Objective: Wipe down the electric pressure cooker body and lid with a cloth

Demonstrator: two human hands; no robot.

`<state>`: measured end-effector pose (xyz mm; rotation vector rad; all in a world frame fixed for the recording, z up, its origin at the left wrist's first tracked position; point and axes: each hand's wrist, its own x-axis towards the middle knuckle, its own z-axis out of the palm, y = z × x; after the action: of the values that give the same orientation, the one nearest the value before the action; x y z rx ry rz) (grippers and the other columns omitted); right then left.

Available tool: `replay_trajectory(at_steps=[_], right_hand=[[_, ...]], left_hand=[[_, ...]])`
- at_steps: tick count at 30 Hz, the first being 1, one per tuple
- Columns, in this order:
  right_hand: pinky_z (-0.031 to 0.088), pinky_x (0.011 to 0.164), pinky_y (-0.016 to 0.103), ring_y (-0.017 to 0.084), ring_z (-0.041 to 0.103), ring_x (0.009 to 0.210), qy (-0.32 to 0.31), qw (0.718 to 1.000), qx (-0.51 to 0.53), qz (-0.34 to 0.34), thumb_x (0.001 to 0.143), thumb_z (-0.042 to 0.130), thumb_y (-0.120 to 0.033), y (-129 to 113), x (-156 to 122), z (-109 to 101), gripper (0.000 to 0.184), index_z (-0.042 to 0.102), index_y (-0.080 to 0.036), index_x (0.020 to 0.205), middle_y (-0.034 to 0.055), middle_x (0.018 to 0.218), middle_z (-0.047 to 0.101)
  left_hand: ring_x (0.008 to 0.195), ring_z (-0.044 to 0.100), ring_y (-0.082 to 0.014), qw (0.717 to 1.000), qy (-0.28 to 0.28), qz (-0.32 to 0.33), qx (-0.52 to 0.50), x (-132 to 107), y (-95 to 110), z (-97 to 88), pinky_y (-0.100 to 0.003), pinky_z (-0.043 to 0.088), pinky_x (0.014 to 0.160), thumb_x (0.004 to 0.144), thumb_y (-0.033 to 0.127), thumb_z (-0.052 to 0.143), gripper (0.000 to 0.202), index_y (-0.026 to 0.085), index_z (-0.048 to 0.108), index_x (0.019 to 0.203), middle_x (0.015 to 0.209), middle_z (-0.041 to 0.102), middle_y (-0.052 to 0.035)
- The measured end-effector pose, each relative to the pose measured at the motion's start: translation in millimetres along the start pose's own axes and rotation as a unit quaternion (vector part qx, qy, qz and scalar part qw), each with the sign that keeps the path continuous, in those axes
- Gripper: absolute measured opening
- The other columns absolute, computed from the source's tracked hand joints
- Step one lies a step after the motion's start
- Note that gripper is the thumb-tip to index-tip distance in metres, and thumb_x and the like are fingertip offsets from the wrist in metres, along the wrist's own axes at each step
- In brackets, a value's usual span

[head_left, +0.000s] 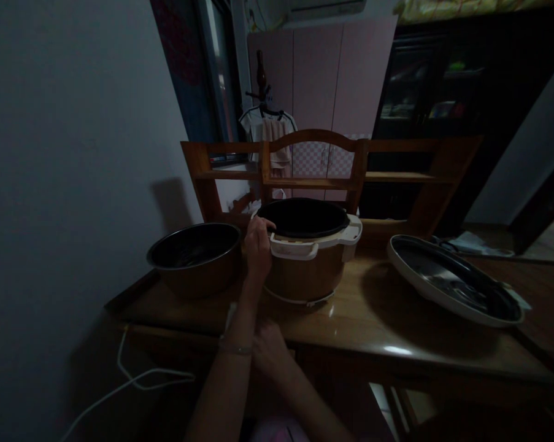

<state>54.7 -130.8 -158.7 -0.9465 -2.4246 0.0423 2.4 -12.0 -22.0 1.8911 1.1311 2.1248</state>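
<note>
The left hand (258, 242) grips the cooker (302, 273) mid-surface (364, 322); the right hand (270, 347) is too shadowed to tell its grip. Steadying seems underway; the next move calls for a firm hold.

Smooth plastic rims a cooker (304, 274) on a glossy wooden desk (366, 322), with a shiny-rimmed metal pot (203, 275) at left.

Dim light falls on a pale wall (74, 123) at left — a window (222, 80) beside it, pink wardrobe (316, 80) and dark cabinet (427, 80) beyond.
</note>
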Motion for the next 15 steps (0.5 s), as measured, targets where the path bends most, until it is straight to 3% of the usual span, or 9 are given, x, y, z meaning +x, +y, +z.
replay_trajectory(at_steps=[3, 5, 7, 11, 15], right_hand=[[0.04, 0.116, 0.042, 0.031, 0.052, 0.133, -0.026, 0.999, 0.01, 0.016, 0.082, 0.066, -0.024, 14.1, -22.6, -11.1, 0.062, 0.054, -0.006, 0.14, 0.0218, 0.139, 0.058], [0.029, 0.123, 0.042, 0.029, 0.04, 0.144, -0.044, 0.999, 0.023, 0.013, 0.079, 0.06, -0.018, 24.1, -41.1, -28.1, 0.073, 0.043, -0.006, 0.15, 0.0202, 0.153, 0.046], [0.027, 0.124, 0.039, 0.024, 0.037, 0.146, -0.051, 0.998, 0.033, 0.011, 0.078, 0.054, -0.011, 38.0, -64.2, -49.6, 0.077, 0.039, -0.009, 0.153, 0.0151, 0.157, 0.042], [0.036, 0.12, 0.046, 0.023, 0.041, 0.145, -0.003, 0.994, -0.028, 0.107, 0.086, 0.043, -0.008, 83.1, -131.9, -96.8, 0.066, 0.043, -0.016, 0.152, 0.0101, 0.154, 0.047], [0.047, 0.11, 0.054, 0.031, 0.048, 0.139, 0.105, 0.958, -0.101, 0.246, 0.099, 0.041, -0.026, 117.9, -214.0, -144.0, 0.047, 0.054, -0.026, 0.144, 0.0084, 0.152, 0.05]], left_hand=[[0.095, 0.058, -0.0187, 1.0, -0.015, 0.01, 0.011, 1.1, 1.4, -3.4, -0.034, 0.039, 0.102, 0.104, 0.041, 0.025, 0.046, 0.023, 0.059, 0.079, 0.089, 0.062, -0.0044], [0.095, 0.058, -0.0181, 1.0, -0.02, 0.007, 0.008, 1.3, 2.1, -4.8, -0.033, 0.04, 0.101, 0.104, 0.041, 0.025, 0.046, 0.023, 0.059, 0.08, 0.09, 0.062, -0.0043], [0.096, 0.058, -0.0176, 1.0, -0.025, 0.003, 0.004, 1.4, 2.2, -5.7, -0.033, 0.04, 0.099, 0.104, 0.041, 0.026, 0.045, 0.022, 0.06, 0.081, 0.091, 0.062, -0.0041], [0.095, 0.058, -0.0172, 0.999, -0.037, 0.008, 0.008, 1.9, 0.4, -6.9, -0.032, 0.04, 0.099, 0.104, 0.042, 0.026, 0.045, 0.022, 0.06, 0.081, 0.09, 0.061, -0.0037], [0.096, 0.059, -0.0182, 0.999, -0.029, 0.018, 0.003, 2.1, -1.2, -6.3, -0.033, 0.04, 0.102, 0.104, 0.041, 0.025, 0.047, 0.023, 0.061, 0.08, 0.091, 0.063, -0.0041]])
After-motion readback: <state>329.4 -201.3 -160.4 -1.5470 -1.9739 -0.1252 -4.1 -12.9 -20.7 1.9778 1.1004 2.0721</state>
